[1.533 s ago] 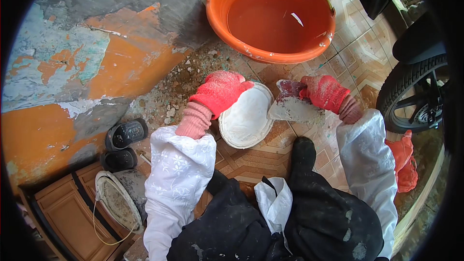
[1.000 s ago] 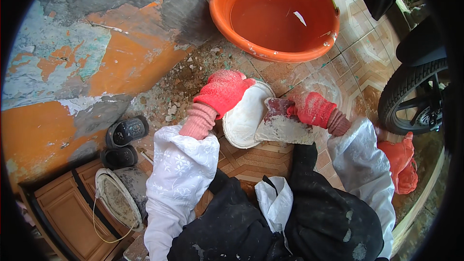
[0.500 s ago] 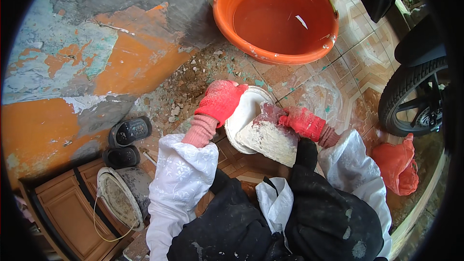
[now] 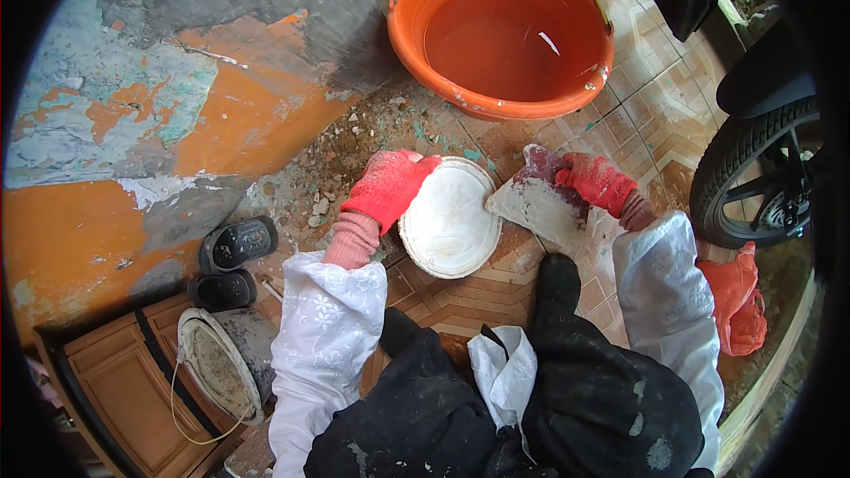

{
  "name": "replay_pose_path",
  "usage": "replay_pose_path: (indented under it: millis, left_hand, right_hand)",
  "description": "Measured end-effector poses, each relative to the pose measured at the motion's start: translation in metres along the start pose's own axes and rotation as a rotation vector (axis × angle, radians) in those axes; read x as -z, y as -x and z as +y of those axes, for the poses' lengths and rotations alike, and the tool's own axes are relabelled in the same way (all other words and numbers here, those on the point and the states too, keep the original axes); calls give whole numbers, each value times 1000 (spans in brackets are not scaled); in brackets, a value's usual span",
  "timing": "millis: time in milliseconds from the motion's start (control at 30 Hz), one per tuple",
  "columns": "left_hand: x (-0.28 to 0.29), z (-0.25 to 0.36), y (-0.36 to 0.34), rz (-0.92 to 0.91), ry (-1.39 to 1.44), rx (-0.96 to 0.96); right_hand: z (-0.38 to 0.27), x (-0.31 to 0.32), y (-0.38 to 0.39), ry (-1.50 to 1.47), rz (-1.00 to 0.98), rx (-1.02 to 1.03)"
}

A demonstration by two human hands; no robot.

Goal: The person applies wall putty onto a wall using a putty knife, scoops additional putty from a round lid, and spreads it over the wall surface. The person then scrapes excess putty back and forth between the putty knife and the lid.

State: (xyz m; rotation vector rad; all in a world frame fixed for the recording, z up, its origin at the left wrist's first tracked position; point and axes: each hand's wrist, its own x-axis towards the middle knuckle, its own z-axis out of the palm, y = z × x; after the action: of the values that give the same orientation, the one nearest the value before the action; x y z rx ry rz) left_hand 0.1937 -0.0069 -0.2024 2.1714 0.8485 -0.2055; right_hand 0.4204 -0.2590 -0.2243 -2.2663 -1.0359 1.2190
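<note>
A round white lid-like dish, coated inside with white paste, sits in front of the person, above the tiled floor and between the two gloved hands. The left hand, in a red glove, grips the dish by its upper left edge. The right hand, gloved alike, is closed around the dark red part of a wide flat spreader, whose pale-smeared blade reaches left so that its corner meets the dish's right rim; whether it actually touches, I cannot tell. Just beyond the hands stands a large orange basin with liquid and a white sliver in it. Crumbled rubble lies left of the left hand, along the foot of a wall with peeling orange and grey paint. Two dark sandals rest nearer the person, beside a grey, crusted bucket. At right are a black-tyred wheel and a crumpled red-orange bag.
</note>
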Motion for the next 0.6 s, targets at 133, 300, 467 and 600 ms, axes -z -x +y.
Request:
replay_pose_path:
  millis: [133, 300, 467, 600]
  left_hand:
    - [-8, -8, -9, 42, -66, -28]
    - [-9, -14, -8, 83, -37, -19]
    - [-3, -7, -5, 1, 17, 30]
    - [-3, -21, -4, 100, 145, -64]
  right_hand:
    - [-4, -19, -8, 190, -5, 139]
    - [-41, -50, 9, 123, -123, 231]
    - [-18, -26, -7, 33, -101, 130]
    - [-28, -36, -2, 27, 20, 111]
